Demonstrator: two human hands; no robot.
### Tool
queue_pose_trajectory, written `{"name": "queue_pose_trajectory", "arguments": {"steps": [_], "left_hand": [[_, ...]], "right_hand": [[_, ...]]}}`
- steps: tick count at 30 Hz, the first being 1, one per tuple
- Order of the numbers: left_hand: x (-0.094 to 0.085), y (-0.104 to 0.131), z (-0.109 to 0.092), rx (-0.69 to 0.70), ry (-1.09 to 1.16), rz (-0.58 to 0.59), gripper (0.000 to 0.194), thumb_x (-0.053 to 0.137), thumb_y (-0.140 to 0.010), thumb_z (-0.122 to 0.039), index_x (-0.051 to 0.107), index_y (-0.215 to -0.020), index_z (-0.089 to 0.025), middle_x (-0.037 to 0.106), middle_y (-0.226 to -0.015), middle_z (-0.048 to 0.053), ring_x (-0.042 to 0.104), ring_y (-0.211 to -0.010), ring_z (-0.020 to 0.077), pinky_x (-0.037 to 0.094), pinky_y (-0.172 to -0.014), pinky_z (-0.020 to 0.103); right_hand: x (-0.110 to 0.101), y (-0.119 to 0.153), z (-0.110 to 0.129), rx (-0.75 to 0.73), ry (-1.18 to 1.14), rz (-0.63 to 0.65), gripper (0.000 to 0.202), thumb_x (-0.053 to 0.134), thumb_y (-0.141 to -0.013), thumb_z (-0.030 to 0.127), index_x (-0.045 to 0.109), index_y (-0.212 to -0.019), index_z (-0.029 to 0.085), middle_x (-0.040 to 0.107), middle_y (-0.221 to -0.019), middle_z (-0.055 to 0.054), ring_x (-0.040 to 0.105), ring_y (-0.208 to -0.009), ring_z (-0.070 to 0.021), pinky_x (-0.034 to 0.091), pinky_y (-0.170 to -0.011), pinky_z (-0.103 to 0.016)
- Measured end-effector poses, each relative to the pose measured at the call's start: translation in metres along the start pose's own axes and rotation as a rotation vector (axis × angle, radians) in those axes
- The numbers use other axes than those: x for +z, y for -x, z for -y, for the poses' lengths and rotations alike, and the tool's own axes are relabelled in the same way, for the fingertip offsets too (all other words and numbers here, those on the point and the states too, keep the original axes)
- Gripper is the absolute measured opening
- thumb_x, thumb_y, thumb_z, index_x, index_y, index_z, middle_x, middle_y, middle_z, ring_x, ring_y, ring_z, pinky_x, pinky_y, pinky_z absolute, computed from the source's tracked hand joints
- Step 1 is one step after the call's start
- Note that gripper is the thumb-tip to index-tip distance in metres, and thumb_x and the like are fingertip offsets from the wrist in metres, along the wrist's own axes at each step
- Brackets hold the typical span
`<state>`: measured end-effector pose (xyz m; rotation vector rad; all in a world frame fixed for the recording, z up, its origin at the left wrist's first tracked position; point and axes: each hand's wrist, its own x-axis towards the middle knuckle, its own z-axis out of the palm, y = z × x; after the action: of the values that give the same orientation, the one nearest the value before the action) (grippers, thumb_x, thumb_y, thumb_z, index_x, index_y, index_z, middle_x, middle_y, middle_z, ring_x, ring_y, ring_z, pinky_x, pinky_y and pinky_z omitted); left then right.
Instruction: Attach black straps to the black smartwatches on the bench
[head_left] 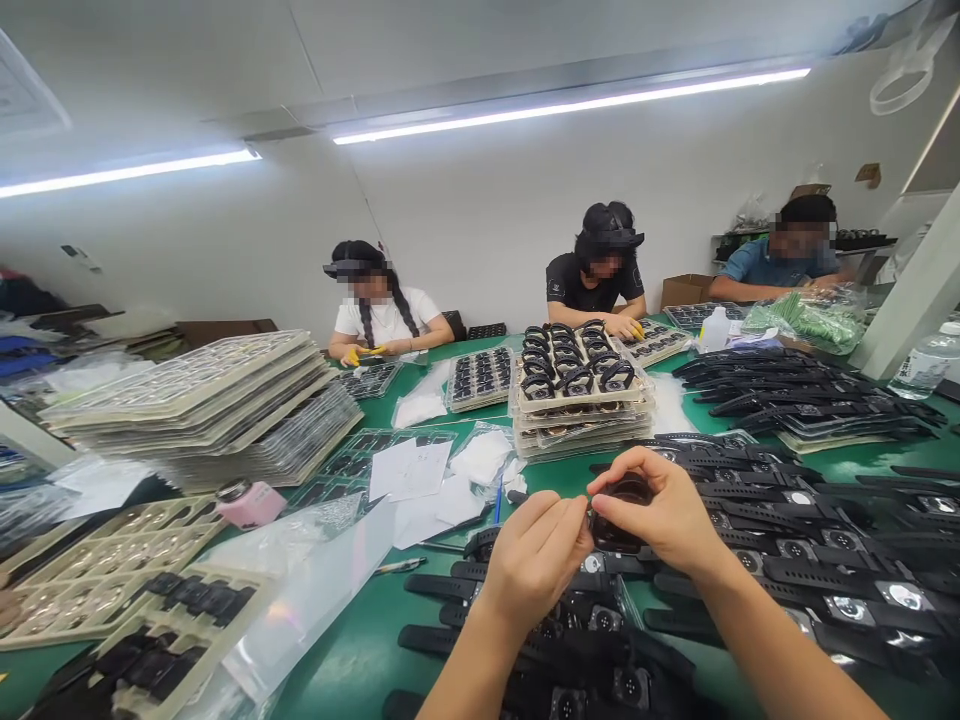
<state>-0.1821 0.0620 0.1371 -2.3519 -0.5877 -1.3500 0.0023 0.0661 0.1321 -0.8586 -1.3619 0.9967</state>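
Between the thumb and curled fingers of my right hand (664,510) is a dark smartwatch (621,530), held up over the table. My left hand (529,560) is closed in a pinch at the watch's left edge, close to my right thumb; what lies between those fingertips is hidden. Under and around both hands lie rows of smartwatches with black straps (795,550), many with their round sensor backs facing up. More watches (570,690) fill the table below my wrists.
Stacked trays (187,390) rise at the left, with another watch-filled stack (581,415) ahead. White papers (409,470), a blue pen (498,500), a pink bottle (250,503) and plastic film (300,610) lie left of my hands. Three co-workers sit across the green table (341,665).
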Motion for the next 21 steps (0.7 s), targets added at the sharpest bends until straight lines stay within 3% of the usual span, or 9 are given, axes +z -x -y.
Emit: {"name": "queue_pose_trajectory", "arguments": {"steps": [6,12,17,21], "left_hand": [[-0.003,0.004,0.011,-0.001,0.007,-0.022,0.037,0.062,-0.088,0.0,0.066,-0.12,-0.018,0.077,-0.076,0.006,0.068,-0.068,0.0204,0.059,-0.064,0.033],[-0.014,0.001,0.025,-0.128,0.139,0.143,0.019,0.057,-0.093,-0.008,0.071,-0.096,-0.021,0.075,-0.075,0.005,0.063,-0.071,0.0197,0.056,-0.066,0.032],[-0.047,0.001,0.041,-0.271,0.182,0.333,0.02,0.056,-0.1,-0.018,0.071,-0.086,-0.02,0.074,-0.076,0.004,0.064,-0.076,0.0196,0.053,-0.072,0.032],[-0.078,0.009,0.055,-0.444,-0.037,0.14,0.023,0.059,-0.101,-0.024,0.069,-0.081,-0.02,0.073,-0.075,0.003,0.063,-0.074,0.0199,0.049,-0.069,0.032]], "right_hand": [[0.002,-0.001,-0.003,-0.025,-0.05,-0.068,0.024,0.086,-0.076,0.028,0.063,-0.084,0.023,0.081,-0.085,-0.004,0.074,-0.077,-0.0199,0.059,-0.071,-0.031],[0.01,-0.001,-0.012,-0.06,0.036,-0.103,0.024,0.083,-0.079,0.037,0.067,-0.09,0.023,0.081,-0.092,-0.007,0.075,-0.084,-0.0226,0.061,-0.076,-0.035],[0.016,-0.004,-0.036,-0.099,0.206,-0.088,0.02,0.071,-0.09,0.042,0.064,-0.093,0.023,0.078,-0.107,-0.009,0.073,-0.098,-0.0239,0.059,-0.086,-0.039],[0.043,-0.02,-0.066,-0.063,0.382,0.174,0.015,0.075,-0.085,0.029,0.072,-0.099,0.023,0.078,-0.103,-0.004,0.072,-0.096,-0.0231,0.056,-0.088,-0.037]]}}
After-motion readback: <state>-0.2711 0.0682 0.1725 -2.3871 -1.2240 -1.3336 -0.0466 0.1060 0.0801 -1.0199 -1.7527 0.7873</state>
